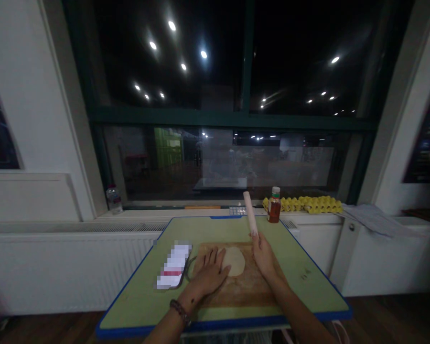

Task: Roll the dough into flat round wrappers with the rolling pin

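A flat round of dough [235, 262] lies on a wooden cutting board [243, 296]. My left hand [210, 273] rests with fingers spread on the board's left side, its thumb and index finger at the edge of the dough. To the right of the dough, my right hand [262, 253] is closed around the lower end of a pale rolling pin [250, 212]. The pin points up and away from me, clear of the dough. My palm hides the pin's lower end.
The board lies on a green table with a blue rim [129, 286]. Left of it is a phone [174, 265] with a blurred screen. A bottle of reddish-brown liquid [274, 206] stands at the back right. Yellow egg trays [308, 204], papers [369, 220] and a clear bottle [113, 198] line the sill.
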Available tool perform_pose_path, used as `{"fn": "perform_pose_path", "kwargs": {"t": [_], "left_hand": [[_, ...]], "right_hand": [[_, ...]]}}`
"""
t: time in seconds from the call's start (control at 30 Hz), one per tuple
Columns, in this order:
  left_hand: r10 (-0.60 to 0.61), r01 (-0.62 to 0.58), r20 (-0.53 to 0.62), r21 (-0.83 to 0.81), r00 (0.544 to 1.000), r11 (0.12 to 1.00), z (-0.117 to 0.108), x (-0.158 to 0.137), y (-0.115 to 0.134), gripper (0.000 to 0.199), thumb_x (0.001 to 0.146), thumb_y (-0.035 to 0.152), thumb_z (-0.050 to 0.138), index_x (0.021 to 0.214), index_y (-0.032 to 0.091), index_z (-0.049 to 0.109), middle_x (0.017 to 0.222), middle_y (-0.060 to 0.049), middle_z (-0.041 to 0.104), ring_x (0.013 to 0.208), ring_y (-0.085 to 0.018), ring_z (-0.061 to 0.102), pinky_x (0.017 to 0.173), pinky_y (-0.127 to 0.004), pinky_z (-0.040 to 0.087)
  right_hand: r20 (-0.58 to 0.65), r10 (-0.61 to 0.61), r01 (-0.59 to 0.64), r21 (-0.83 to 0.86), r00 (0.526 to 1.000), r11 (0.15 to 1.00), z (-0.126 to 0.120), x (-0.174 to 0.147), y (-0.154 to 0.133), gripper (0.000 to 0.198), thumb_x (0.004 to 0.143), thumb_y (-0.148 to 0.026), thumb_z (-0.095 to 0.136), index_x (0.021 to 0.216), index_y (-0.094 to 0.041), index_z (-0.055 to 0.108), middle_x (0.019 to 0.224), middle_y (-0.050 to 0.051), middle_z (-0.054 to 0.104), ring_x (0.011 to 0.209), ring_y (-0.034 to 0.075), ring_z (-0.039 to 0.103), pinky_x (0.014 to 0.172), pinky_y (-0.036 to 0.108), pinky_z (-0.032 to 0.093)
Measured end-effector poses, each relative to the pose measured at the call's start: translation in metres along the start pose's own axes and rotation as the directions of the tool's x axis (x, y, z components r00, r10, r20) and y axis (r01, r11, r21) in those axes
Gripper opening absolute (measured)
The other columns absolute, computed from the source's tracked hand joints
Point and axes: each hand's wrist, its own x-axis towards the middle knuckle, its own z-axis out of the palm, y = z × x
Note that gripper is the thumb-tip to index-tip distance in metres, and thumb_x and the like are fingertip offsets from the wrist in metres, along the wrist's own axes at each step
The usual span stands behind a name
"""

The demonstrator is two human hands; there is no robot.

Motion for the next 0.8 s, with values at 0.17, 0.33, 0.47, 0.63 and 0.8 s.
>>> {"fn": "perform_pose_path", "kwargs": {"t": [0.17, 0.33, 0.47, 0.63, 0.8], "left_hand": [[-0.011, 0.005, -0.093, -0.066, 0.996, 0.998, 0.001, 0.002, 0.007, 0.064, 0.089, 0.045, 0.039, 0.146, 0.016, 0.035, 0.15, -0.014, 0.038, 0.138, -0.029, 0.033, 0.114, -0.044, 0.024], [-0.007, 0.003, -0.092, -0.045, 0.996, 0.999, -0.003, 0.013, 0.009, 0.063, 0.085, 0.043, 0.046, 0.141, 0.014, 0.043, 0.145, -0.014, 0.045, 0.135, -0.029, 0.037, 0.112, -0.039, 0.028], [-0.054, 0.057, -0.153, 0.02, 0.987, 0.998, -0.008, 0.02, 0.008, 0.065, 0.079, 0.048, 0.055, 0.136, 0.017, 0.047, 0.138, -0.016, 0.052, 0.13, -0.033, 0.042, 0.109, -0.044, 0.029], [-0.118, 0.118, -0.109, -0.004, 0.987, 0.993, -0.021, 0.028, 0.004, 0.062, 0.07, 0.054, 0.066, 0.115, 0.012, 0.058, 0.116, -0.018, 0.064, 0.115, -0.036, 0.053, 0.096, -0.042, 0.039], [-0.185, 0.164, -0.046, -0.296, 0.982, 0.941, -0.025, 0.033, -0.001, 0.052, 0.064, 0.043, 0.074, 0.105, 0.014, 0.06, 0.107, -0.012, 0.068, 0.104, -0.028, 0.061, 0.084, -0.033, 0.045]], "right_hand": [[0.065, -0.074, 0.078, -0.047, 0.995, 0.996, 0.001, -0.004, -0.007, 0.034, 0.095, -0.045, 0.033, 0.087, -0.023, 0.057, 0.071, 0.003, 0.063, 0.065, 0.019, 0.061, 0.061, 0.028, 0.045], [0.111, -0.136, 0.136, 0.011, 0.985, 0.991, 0.012, -0.007, 0.003, 0.029, 0.095, -0.041, 0.032, 0.09, -0.023, 0.054, 0.083, 0.005, 0.063, 0.079, 0.02, 0.062, 0.072, 0.031, 0.049], [0.121, -0.163, 0.161, 0.025, 0.979, 0.987, 0.015, -0.008, 0.006, 0.028, 0.095, -0.04, 0.033, 0.092, -0.022, 0.054, 0.086, 0.006, 0.062, 0.082, 0.02, 0.061, 0.075, 0.031, 0.049], [0.119, -0.174, 0.172, 0.022, 0.978, 0.985, 0.017, -0.008, 0.007, 0.028, 0.096, -0.039, 0.033, 0.092, -0.021, 0.054, 0.084, 0.005, 0.062, 0.08, 0.019, 0.061, 0.075, 0.031, 0.049], [0.117, -0.185, 0.187, -0.006, 0.976, 0.982, 0.018, -0.007, 0.011, 0.028, 0.096, -0.038, 0.032, 0.092, -0.022, 0.054, 0.083, 0.004, 0.062, 0.078, 0.019, 0.061, 0.073, 0.031, 0.048]]}}
